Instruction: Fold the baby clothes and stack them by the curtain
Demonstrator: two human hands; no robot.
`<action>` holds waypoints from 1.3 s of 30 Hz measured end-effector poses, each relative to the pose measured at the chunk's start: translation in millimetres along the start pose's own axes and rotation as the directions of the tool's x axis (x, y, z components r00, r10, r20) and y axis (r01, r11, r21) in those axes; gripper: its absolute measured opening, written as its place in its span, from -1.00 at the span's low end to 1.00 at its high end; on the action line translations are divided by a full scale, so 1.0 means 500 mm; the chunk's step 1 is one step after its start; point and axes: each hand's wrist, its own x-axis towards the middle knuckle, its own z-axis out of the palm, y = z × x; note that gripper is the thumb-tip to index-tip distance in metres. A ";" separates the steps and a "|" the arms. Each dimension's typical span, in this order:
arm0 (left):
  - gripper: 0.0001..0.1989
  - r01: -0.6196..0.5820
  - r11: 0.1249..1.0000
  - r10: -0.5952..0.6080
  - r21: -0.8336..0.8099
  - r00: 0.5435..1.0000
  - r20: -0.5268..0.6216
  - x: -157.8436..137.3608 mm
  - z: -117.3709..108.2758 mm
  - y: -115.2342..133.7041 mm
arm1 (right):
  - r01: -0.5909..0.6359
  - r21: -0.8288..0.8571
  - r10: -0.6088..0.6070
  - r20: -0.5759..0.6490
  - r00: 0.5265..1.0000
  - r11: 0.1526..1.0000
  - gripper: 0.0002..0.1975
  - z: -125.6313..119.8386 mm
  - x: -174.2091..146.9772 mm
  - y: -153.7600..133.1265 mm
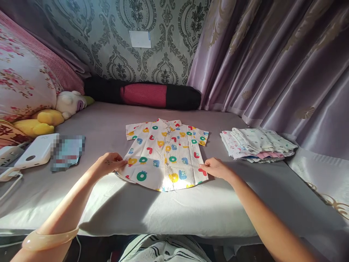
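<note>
Shirt point(167, 154) flat on bed point(196, 211) — L hand point(109, 163) & R hand point(218, 169) pinching lower sides.

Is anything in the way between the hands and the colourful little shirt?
No, nothing visible. The left hand already pinches one side edge of the shirt near its hem, and the right hand is on the opposite edge. The folded clothes lie farther right, not between them.

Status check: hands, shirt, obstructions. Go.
Left hand pinching shirt at side edge near hem; right hand at opposite edge, grip unclear. Shirt spread flat, collar away. Nothing lying on it; folded clothes apart, to the right.
</note>
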 end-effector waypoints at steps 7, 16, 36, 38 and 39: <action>-0.60 -0.312 0.914 0.343 0.258 0.936 -0.084 0.018 0.024 0.091 | 0.038 -0.302 -0.147 -0.350 0.925 0.953 -0.79 0.007 0.001 -0.063; -0.43 -0.593 0.717 0.609 0.367 0.788 0.084 0.153 0.135 0.161 | 0.377 -0.272 -0.425 -0.143 0.894 0.885 -0.37 0.072 0.105 -0.137; -0.42 -0.499 0.744 0.503 0.444 0.856 0.119 0.174 0.099 0.185 | 0.478 -0.054 -0.481 -0.122 0.868 0.877 -0.48 0.054 0.116 -0.081; -0.47 -0.482 0.747 0.476 0.457 0.869 0.138 0.182 0.084 0.199 | 0.489 0.109 -0.472 -0.152 0.868 0.865 -0.51 0.040 0.110 -0.055; -0.50 -0.476 0.744 0.469 0.469 0.872 0.140 0.187 0.080 0.205 | 0.490 0.189 -0.460 -0.182 0.869 0.851 -0.53 0.034 0.108 -0.039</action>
